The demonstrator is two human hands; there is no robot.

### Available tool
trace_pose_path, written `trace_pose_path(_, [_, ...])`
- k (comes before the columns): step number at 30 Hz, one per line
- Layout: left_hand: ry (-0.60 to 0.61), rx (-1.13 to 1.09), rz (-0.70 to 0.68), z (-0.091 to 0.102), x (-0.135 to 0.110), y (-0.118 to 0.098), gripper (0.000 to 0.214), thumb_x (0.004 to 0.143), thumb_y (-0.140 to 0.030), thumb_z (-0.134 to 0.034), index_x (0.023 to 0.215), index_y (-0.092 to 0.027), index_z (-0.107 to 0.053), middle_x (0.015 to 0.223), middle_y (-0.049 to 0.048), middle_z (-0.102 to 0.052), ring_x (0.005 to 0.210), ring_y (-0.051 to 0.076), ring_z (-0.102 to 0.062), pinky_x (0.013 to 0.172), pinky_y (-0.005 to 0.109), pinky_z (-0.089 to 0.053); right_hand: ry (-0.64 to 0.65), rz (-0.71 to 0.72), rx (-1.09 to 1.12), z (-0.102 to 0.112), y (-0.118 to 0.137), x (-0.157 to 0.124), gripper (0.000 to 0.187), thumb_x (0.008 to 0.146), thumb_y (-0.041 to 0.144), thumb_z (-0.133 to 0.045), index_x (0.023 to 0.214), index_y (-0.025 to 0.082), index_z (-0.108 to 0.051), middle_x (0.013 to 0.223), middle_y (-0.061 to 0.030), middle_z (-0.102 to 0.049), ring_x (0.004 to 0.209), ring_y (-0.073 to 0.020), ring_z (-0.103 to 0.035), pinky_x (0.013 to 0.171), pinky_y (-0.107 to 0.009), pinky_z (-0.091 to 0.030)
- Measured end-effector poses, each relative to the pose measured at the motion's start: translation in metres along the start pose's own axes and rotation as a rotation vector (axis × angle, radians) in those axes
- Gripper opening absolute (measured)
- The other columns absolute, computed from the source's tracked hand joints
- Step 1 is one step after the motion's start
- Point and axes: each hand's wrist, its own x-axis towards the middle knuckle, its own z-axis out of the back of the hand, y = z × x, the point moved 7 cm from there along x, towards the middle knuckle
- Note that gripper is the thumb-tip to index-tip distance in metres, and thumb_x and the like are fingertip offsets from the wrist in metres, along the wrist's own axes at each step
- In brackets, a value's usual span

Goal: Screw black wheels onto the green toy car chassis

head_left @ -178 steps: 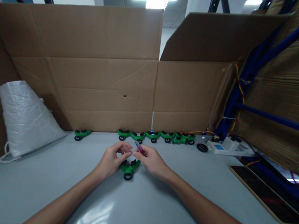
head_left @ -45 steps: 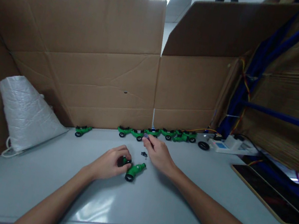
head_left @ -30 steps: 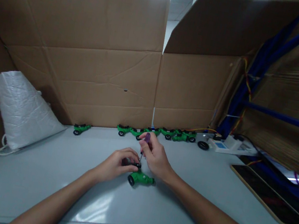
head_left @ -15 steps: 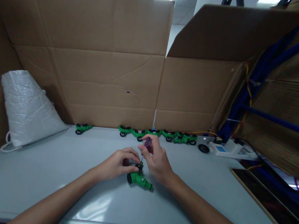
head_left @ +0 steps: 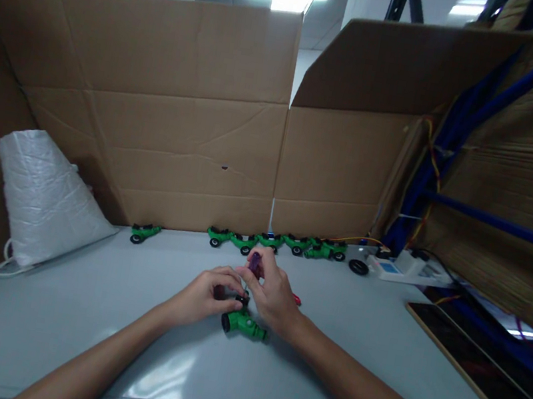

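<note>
A small green toy vehicle (head_left: 243, 323) with black wheels lies on the grey table (head_left: 271, 362) in front of me. My left hand (head_left: 203, 295) pinches a small black wheel part against the top of the toy. My right hand (head_left: 272, 291) grips a small purple-handled screwdriver (head_left: 254, 264), held upright with its tip down at that black part. Something small and red (head_left: 296, 299) lies on the table just right of my right hand.
A row of green toy vehicles (head_left: 274, 243) lines the back of the table, with one more (head_left: 142, 232) further left. Cardboard walls (head_left: 178, 118) enclose the bench. A white sack (head_left: 41, 197) stands left. A loose black wheel (head_left: 358, 267), a white device (head_left: 400, 266) and a dark board (head_left: 469, 356) lie right.
My right hand fetched the screwdriver from near the back row and brought it upright over the toy. The toy has been turned on the table, and both hands have closed in on it.
</note>
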Motion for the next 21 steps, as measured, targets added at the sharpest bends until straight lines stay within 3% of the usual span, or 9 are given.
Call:
trace_pose_path(10, [0.016, -0.025, 0.049, -0.006, -0.003, 0.013, 0.018, 0.088, -0.034, -0.081, 0.097, -0.019, -0.081, 0.117, 0.0096, -0.073, 0.111, 0.023, -0.066, 0.097, 0.033, -0.051, -0.028, -0.011, -0.035, 0.002, 0.003, 0.0, 0.021, 0.098, 0.039, -0.062, 0.101, 0.026, -0.047, 0.074, 0.0065, -0.047, 0.063, -0.0143, -0.047, 0.062, -0.026, -0.034])
trace_pose_path(21, [0.044, -0.053, 0.129, -0.006, -0.004, 0.007, 0.023, 0.093, -0.037, -0.076, 0.09, -0.014, -0.076, 0.095, 0.0059, -0.07, 0.088, 0.017, -0.062, 0.081, 0.026, -0.049, 0.004, -0.121, 0.17, -0.008, -0.004, -0.001, 0.026, 0.099, 0.044, -0.064, 0.092, 0.023, -0.051, 0.072, 0.0058, -0.054, 0.064, -0.0142, -0.051, 0.062, -0.025, -0.037])
